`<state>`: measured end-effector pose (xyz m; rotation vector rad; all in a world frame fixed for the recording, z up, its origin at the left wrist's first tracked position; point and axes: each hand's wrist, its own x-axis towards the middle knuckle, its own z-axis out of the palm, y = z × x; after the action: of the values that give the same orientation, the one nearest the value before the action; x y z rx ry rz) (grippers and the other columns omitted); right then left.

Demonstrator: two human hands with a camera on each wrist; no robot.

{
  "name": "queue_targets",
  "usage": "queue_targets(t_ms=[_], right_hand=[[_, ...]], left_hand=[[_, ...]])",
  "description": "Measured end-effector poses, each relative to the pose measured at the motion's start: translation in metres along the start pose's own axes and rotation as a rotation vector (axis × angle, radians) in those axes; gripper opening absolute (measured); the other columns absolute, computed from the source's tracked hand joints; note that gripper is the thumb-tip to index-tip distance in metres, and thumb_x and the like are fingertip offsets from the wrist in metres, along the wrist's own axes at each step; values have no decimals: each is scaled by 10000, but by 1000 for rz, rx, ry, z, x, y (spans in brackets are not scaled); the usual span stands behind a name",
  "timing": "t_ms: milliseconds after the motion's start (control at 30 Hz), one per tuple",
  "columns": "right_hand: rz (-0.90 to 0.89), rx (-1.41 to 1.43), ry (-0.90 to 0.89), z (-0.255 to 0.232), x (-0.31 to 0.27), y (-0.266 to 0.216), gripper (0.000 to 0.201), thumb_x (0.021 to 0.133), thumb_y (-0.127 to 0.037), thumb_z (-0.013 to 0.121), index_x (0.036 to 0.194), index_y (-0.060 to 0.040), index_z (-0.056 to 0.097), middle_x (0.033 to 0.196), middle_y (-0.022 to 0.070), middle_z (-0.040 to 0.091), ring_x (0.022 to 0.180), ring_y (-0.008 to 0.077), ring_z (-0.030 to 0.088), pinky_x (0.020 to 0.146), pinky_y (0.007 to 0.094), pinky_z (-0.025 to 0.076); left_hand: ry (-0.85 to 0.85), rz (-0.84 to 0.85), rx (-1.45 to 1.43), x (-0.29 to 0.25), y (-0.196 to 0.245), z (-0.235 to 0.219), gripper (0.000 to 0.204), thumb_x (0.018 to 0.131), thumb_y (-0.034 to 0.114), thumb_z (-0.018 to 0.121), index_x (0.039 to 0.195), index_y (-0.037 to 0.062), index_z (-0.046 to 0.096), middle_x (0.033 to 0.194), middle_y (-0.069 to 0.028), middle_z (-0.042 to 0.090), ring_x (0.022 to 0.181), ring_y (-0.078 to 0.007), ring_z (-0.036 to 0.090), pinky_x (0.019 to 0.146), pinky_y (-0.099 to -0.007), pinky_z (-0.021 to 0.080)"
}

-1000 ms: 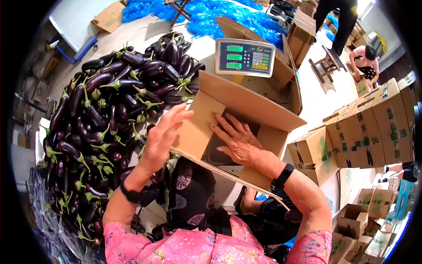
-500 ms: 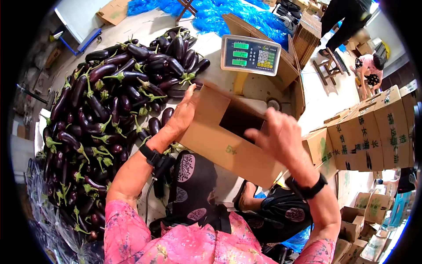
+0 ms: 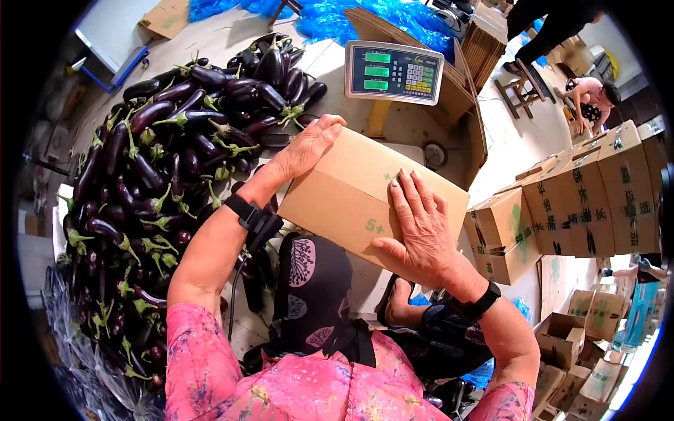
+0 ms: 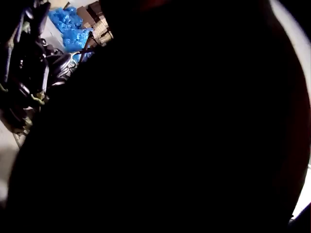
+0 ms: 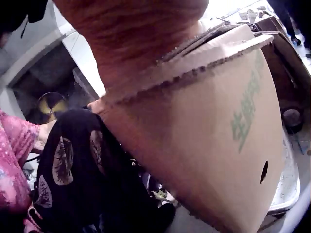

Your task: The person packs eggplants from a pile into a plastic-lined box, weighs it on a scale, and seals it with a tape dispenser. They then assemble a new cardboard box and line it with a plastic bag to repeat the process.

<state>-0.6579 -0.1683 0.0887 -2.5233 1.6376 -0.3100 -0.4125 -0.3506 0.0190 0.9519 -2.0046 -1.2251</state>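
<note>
A cardboard box (image 3: 344, 189) with a green "5+" mark stands in front of the person's knees, its top flaps folded down. My left hand (image 3: 312, 149) grips its far left corner, fingers bent over the edge. Flat on the flaps to the right lies my right hand (image 3: 421, 235), fingers straight and pointing away. In the right wrist view, the box's side wall (image 5: 209, 131) shows green print and a small oval slot beneath the flap edges. Darkness covers most of the left wrist view.
A large heap of eggplants (image 3: 161, 189) lies left of the box. Beyond it stands a scale display (image 3: 393, 72) on a yellow post. Printed cartons (image 3: 583, 203) line the right side. Blue plastic (image 3: 330, 21) lies at the back, and another person (image 3: 593, 98) crouches back right.
The box was open, with the right hand inside it. Its flaps have come down over the opening. The left hand has moved onto the box's corner, the right hand onto the flaps.
</note>
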Motion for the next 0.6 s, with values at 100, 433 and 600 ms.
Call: queue_targets(t_ms=[100, 433, 600], right_hand=[[22, 21, 46, 1, 1, -2, 779, 905, -525, 553, 1430, 31, 403, 1512, 272, 335, 1420, 414, 301, 1125, 517, 232], [343, 155, 386, -5, -30, 36, 455, 943, -322, 594, 1298, -38, 562, 1444, 238, 439, 1319, 408, 418, 1075, 504, 346], [553, 127, -206, -27, -92, 34, 589, 915, -542, 581, 1082, 21, 629, 815, 261, 675, 819, 447, 660, 741, 519, 523]], left_hand=[[19, 20, 56, -2, 0, 5, 380, 1053, 348, 387, 1234, 41, 520, 1170, -175, 556, 1135, -331, 513, 1023, -387, 383], [97, -23, 134, -8, 25, 9, 308, 1037, 313, 464, 1151, 38, 545, 1045, -147, 607, 982, -244, 587, 914, -352, 455], [106, -17, 104, -3, 21, 10, 301, 1044, 323, 461, 1139, 51, 548, 1000, -125, 624, 935, -222, 586, 888, -334, 462]])
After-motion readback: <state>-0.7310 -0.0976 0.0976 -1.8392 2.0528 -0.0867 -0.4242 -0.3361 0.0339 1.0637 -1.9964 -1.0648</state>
